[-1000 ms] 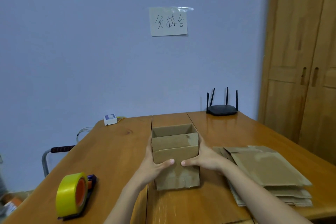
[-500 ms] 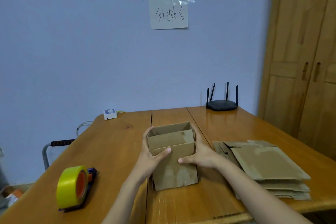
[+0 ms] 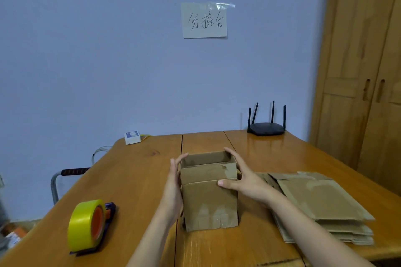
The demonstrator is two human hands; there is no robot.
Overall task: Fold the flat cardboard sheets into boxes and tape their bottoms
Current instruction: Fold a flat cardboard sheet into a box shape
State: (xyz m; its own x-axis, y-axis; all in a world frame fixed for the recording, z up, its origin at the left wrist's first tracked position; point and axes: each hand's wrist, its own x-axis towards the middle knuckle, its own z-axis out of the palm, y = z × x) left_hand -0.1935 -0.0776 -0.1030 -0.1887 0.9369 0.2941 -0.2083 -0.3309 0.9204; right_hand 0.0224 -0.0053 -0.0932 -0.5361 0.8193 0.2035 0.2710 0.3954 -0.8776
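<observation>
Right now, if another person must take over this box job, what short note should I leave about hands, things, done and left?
Left hand: flat against the left side of the cardboard box, fingers straight.
Right hand: on the right side, thumb across the front.
The box stands open-topped at the middle of the wooden table.
Flat cardboard sheets: stacked to its right.
Yellow tape dispenser: to its left, untouched.
Done: one box squared up.
Left: flaps, taping, remaining sheets.

Single head-worn view, forward and slightly down across the table, wall beyond.
</observation>
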